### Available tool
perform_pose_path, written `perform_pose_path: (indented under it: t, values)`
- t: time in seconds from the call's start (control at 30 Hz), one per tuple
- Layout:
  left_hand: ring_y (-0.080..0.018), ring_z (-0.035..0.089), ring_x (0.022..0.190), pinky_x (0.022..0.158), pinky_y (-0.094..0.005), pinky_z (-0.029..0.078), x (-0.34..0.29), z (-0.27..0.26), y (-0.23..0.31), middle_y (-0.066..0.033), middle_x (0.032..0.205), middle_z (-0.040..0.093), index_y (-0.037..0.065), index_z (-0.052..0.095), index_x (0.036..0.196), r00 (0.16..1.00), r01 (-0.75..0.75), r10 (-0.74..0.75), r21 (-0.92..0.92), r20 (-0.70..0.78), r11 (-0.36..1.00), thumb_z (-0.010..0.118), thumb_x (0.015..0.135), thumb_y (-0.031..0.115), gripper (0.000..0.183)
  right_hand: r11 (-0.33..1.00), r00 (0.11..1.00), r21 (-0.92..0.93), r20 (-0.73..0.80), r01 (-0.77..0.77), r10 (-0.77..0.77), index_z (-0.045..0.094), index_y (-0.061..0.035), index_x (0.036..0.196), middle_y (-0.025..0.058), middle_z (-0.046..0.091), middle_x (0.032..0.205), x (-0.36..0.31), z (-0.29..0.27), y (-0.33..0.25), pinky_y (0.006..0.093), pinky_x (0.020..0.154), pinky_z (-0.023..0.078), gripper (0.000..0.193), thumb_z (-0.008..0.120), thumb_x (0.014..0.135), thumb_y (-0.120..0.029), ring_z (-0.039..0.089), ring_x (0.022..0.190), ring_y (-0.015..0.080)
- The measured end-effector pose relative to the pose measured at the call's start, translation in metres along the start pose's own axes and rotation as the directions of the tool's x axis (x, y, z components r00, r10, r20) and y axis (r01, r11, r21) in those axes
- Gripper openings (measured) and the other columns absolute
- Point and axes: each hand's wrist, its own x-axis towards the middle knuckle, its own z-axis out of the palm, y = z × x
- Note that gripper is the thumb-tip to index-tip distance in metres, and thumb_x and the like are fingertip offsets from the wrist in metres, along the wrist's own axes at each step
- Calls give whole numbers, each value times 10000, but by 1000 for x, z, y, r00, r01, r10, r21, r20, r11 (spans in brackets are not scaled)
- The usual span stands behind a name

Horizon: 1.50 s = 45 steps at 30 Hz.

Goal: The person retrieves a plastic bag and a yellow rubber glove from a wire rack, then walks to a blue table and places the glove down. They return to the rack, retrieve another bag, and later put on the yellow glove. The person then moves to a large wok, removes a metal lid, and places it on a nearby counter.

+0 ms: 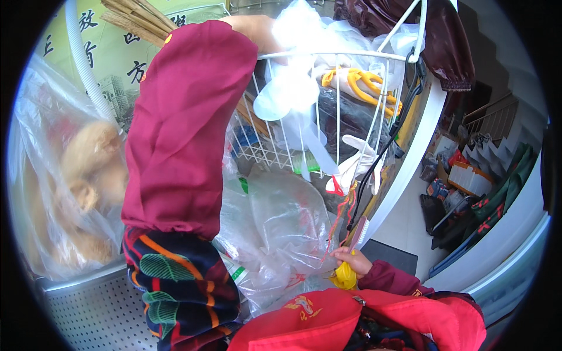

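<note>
From the head camera, looking down: the right hand [356, 263] is closed, its fingers wrapped around the handle of a small brush [359, 233] that sticks up just above them, pale bristles showing. A yellow item [344, 276] hangs just below the same hand; whether it is gripped is unclear. Above the right hand is a white wire basket [336, 52], with a white glove [356, 164] at its lower right side and a yellow-handled tool [360, 88] higher up. The left hand [257, 30] extends past a maroon sleeve to the basket's rim; its fingers are lost in glare, so how open it is, or what it holds, cannot be told. Crumpled clear plastic [281, 216] lies left of the right hand, below the basket.
</note>
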Motion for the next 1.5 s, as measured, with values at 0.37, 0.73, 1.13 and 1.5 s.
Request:
perform_pose_path:
  t: [0.37, 0.73, 1.13, 1.5]
  values:
    - [-185, 587, 778, 686, -293, 448, -6, 26, -27, -117, 891, 625, -61, 590, 989, 785, -23, -423, -704, -452, 710, 624, 736, 113, 310, 1000, 1000, 23, 18, -5, 4, 584, -55, 982, -17, 520, 678, 3, -3, 2, 202, 532, 437, 178, 544, 857, -175, 511, 581, 77]
    - [-282, 613, 824, 722, -370, 471, 25, 40, -83, -190, 958, 593, -149, 488, 1016, 652, -492, -702, -864, -288, -103, 492, 791, 4, 272, 1000, 1000, 19, 18, 0, 0, 600, -43, 950, -19, 525, 692, 4, -2, 5, 194, 521, 398, 185, 572, 838, -188, 495, 594, 75]
    - [-243, 564, 997, 845, -374, 448, -23, 24, -59, -110, 1126, 569, -19, 480, 1164, 817, -315, -491, -947, -300, 55, 502, 876, 240, 388, 997, 1000, 74, 26, -16, 14, 590, -34, 971, -12, 504, 692, -2, -4, 5, 201, 521, 404, 197, 560, 844, -181, 485, 584, 76]
    - [-229, 462, 1118, 924, -426, 372, -86, 19, -57, -90, 1204, 489, 12, 395, 1224, 703, -559, -497, -827, -508, 54, 504, 867, 162, 403, 995, 996, 96, 88, -39, 30, 584, -38, 976, -4, 525, 698, 4, -9, 9, 204, 524, 415, 194, 564, 844, -178, 509, 598, 82]
